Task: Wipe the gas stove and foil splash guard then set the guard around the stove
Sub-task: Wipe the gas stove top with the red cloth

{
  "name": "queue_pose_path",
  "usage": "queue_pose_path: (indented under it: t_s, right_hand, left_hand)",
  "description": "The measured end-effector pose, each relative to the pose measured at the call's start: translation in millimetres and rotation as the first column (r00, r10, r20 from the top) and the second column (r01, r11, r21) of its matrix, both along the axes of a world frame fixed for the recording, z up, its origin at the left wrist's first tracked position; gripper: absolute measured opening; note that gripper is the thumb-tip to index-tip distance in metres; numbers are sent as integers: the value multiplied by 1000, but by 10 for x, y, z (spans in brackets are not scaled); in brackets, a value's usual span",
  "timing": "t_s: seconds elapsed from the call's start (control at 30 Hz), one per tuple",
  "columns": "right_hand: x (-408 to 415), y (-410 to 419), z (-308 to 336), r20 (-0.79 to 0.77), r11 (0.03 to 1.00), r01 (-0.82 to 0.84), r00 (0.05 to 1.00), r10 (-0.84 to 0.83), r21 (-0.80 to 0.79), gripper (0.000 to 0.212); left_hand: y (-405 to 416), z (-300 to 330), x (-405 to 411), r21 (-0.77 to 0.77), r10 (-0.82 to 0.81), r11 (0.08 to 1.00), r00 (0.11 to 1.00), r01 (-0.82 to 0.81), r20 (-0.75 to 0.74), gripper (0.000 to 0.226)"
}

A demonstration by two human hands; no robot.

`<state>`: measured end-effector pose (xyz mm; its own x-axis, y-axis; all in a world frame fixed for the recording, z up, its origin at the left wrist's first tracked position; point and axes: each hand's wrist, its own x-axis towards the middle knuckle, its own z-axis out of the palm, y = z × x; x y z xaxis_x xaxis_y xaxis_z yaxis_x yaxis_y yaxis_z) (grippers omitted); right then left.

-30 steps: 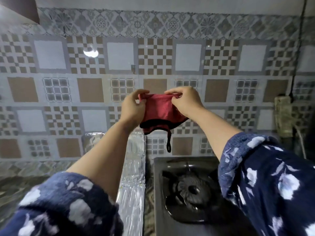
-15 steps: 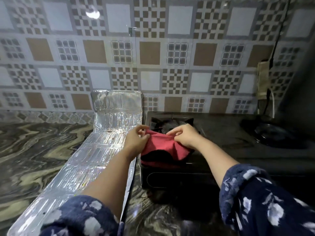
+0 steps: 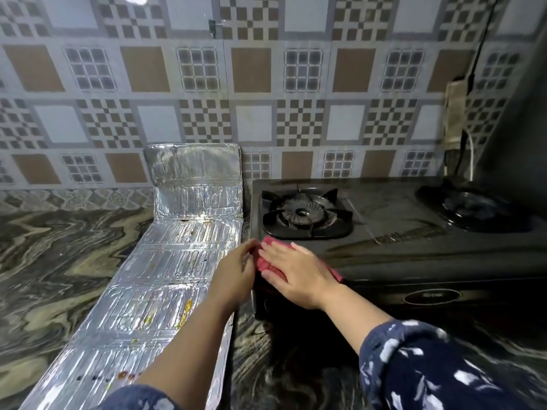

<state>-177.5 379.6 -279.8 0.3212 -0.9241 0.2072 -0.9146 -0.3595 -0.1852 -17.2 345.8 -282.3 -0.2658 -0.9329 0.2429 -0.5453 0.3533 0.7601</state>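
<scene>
**Pressing the cloth onto the stove's front corner**

The right hand (image 3: 299, 273) lies flat on the red cloth (image 3: 268, 261), pinning it to the stove (image 3: 414, 250); the left hand (image 3: 236, 270) pinches its left edge. The cloth looks soft and limp, so it is best bunched under the palm. The foil guard (image 3: 165, 276) lies on the counter (image 3: 59, 255) beside the stove, thin and probably easily creased, so it is better lifted by its edges.

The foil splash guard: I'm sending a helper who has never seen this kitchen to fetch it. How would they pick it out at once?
Find the black gas stove on the marbled counter below the patterned tile wall. Just left of it lies a long, shiny silver sheet, the foil splash guard, flat on the counter with its far panel leaning up against the wall. Nothing else there is silver, ribbed and speckled with food stains.
</scene>
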Motion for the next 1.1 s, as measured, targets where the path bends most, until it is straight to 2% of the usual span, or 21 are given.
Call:
queue_pose_path:
  t_s: [0.07, 0.13, 0.3, 0.37, 0.43, 0.53, 0.63, 0.8, 0.87, 0.97, 1.1]
  right_hand:
    - [18, -25, 10, -49, 998, 62, 997, -61, 8, 80]
    - [63, -45, 22, -81, 992, 125, 989, -124, 16, 72]
    - [116, 59, -22, -73, 978, 207, 976, -208, -19, 61]
    - [78, 94, -21, -70, 970, 242, 967, -244, -25, 61]
    - [3, 133, -4, -67, 952, 305, 950, -305, -3, 66]
    - [-157, 198, -3, -70, 904, 423, 905, -419, 62, 76]
    - [-137, 194, 15, -70, 850, 517, 856, -512, 104, 61]
    - [282, 16, 44, -29, 880, 467, 884, -467, 87, 55]
    - [302, -3, 37, -30, 893, 446, 895, -445, 61, 54]
    - [162, 83, 4, -40, 908, 416, 909, -415, 37, 53]
    - [-231, 243, -16, -44, 868, 494, 869, -492, 56, 57]
  left_hand:
    - [44, 4, 9, -18, -25, 1000, 1000, 25, 11, 53]
    - [86, -3, 3, -46, -40, 998, 999, 41, 35, 55]
    - [76, -62, -12, -189, 31, 982, 958, 24, 285, 52]
    - [73, -32, -46, -247, 57, 968, 941, 29, 334, 44]
    - [54, 24, -67, -246, 68, 969, 930, 24, 360, 35]
    - [3, 81, -31, -227, 54, 973, 925, 35, 375, 32]
    - [-61, 109, 40, -192, 0, 979, 943, 68, 332, 32]
    - [-86, 138, 67, -184, -22, 979, 952, 82, 305, 40]
    - [-108, 155, 32, -178, 4, 982, 941, 59, 339, 34]
    - [-144, 202, -74, -217, 32, 974, 904, 68, 426, 32]
    - [-122, 257, -350, -196, -61, 966, 882, 171, 467, 34]
